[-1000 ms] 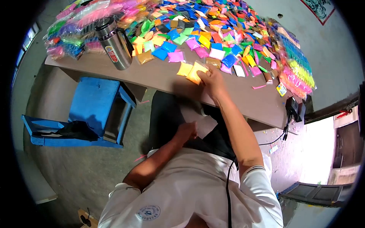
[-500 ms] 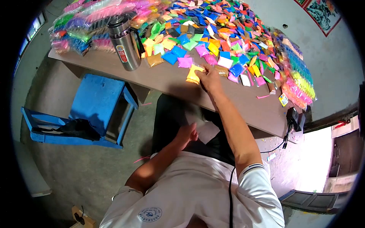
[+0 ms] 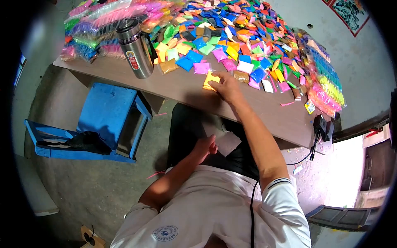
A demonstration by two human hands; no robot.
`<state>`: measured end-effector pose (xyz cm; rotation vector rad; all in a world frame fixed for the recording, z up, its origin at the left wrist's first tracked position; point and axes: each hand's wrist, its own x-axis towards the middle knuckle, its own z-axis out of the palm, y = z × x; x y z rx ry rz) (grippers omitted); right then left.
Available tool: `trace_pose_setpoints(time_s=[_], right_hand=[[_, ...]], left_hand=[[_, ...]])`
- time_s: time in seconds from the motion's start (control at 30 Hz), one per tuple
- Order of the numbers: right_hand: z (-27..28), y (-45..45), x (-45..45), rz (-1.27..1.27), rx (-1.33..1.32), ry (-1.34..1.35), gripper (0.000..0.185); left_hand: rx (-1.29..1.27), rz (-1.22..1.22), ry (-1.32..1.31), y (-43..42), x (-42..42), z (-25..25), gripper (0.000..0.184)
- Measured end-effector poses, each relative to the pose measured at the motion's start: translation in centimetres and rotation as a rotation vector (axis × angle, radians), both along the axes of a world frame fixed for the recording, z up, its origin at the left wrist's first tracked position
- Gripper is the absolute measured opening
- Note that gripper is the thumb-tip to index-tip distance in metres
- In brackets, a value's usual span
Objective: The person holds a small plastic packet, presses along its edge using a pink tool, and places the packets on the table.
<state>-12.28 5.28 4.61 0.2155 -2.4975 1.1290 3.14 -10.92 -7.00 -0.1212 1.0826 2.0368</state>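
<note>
At the front edge of the table, my right hand [image 3: 227, 87] pinches a small yellow-orange packet [image 3: 210, 81] between thumb and fingers. The packet lies on or just above the tabletop; which of the two I cannot tell. Around it are a pink packet [image 3: 202, 68], a brown packet [image 3: 241, 77] and a blue packet [image 3: 257, 75]. My left hand [image 3: 205, 149] rests over my lap with its fingers curled in, and nothing shows in it.
A large heap of colourful packets [image 3: 231, 31] covers the table [image 3: 182, 89]. Bagged bundles stand at the left [image 3: 103, 29] and right [image 3: 326, 82]. A steel flask [image 3: 138, 58] is near the front edge. A blue chair [image 3: 105, 107] and black power adapters [image 3: 322, 126] flank me.
My right hand's fingers have shifted slightly over the yellow-orange packet, which stays in nearly the same place. My left hand has barely moved. The whole view has shifted a little.
</note>
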Motion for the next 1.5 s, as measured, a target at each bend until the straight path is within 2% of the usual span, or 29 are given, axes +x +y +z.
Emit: trace_pose_setpoints(time_s=[0.1,0.43,0.5,0.53,0.6,0.93,1.03,1.1,1.17,1.23,1.3,1.33,1.37,1.5], right_hand=[[0.0,-0.3,0.2,-0.058,0.0,-0.095,0.039],[-0.5,-1.2,0.6,-0.094,-0.016,-0.042,0.037],[0.6,-1.2,1.1,-0.12,-0.05,-0.244,0.038],[-0.2,-1.2,0.9,-0.14,-0.05,-0.236,0.038],[-1.7,-1.6,0.6,-0.178,0.015,0.073,0.041],[-1.1,-2.8,1.4,-0.306,-0.039,0.025,0.038],[-0.2,-1.9,1.7,-0.252,-0.087,0.09,0.034],[0.3,-0.3,2.1,-0.208,-0.294,0.184,0.032],[1.7,2.6,2.2,-0.323,-0.393,0.172,0.026],[1.8,7.9,1.0,-0.46,-0.301,0.182,0.022],[2.5,12.7,-0.1,-0.642,-0.189,0.37,0.02],[2.8,15.2,-0.7,-0.694,-0.234,0.353,0.023],[3.3,17.6,-1.2,-0.788,-0.051,0.386,0.027],[4.1,22.9,-3.2,-0.91,0.035,0.357,0.037]], left_hand=[[-0.031,-0.011,0.013,0.2,0.0,0.3,0.043],[-0.091,-0.052,0.078,0.6,0.2,1.0,0.044],[-0.075,-0.053,0.072,0.7,0.1,1.0,0.044],[-0.071,-0.073,0.08,0.9,0.0,0.9,0.044],[-0.144,-0.024,0.066,1.0,0.3,0.5,0.044],[-0.131,-0.061,0.078,0.8,0.0,-0.5,0.043],[-0.061,-0.057,0.045,0.6,-0.3,-1.1,0.04],[-0.042,-0.033,0.027,0.4,-0.1,-1.4,0.041],[-0.023,0.0,0.006,0.3,0.0,-1.3,0.042],[-0.01,-0.013,0.04,0.1,-0.1,-1.1,0.043],[0.013,-0.022,0.037,0.1,-0.3,-0.7,0.042],[0.034,-0.032,0.033,0.1,-0.2,-0.7,0.042],[0.034,-0.029,0.033,0.2,-0.2,-0.9,0.042],[-0.004,-0.036,0.023,0.7,-0.4,-1.4,0.042]])
